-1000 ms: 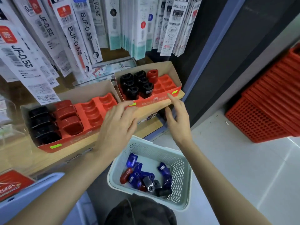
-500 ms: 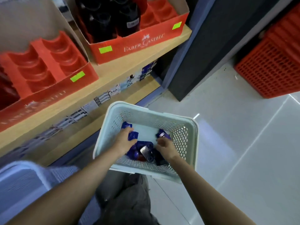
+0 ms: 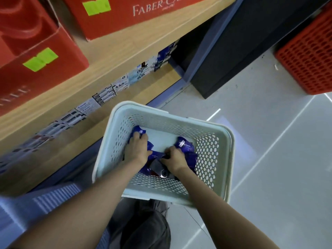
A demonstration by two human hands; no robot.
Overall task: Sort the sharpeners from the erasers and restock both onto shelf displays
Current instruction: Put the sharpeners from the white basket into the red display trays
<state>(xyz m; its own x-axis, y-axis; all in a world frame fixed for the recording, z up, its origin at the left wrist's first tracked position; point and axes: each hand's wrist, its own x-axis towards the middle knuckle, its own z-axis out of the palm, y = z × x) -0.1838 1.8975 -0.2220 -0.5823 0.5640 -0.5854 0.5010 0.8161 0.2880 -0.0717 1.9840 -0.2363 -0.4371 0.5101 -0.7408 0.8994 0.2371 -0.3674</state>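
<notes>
left hand (image 3: 136, 150), right hand (image 3: 175, 159) clutch sharpeners (image 3: 186, 146)

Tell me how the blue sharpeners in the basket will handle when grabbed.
Probably stiff: the blue sharpeners look like moulded hard plastic. Likely slippery, since their shells are glossy. Likely light; they lie loosely heaped in the thin perforated basket.

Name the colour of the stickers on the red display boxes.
The stickers are lime green; head view shows them best.
</notes>
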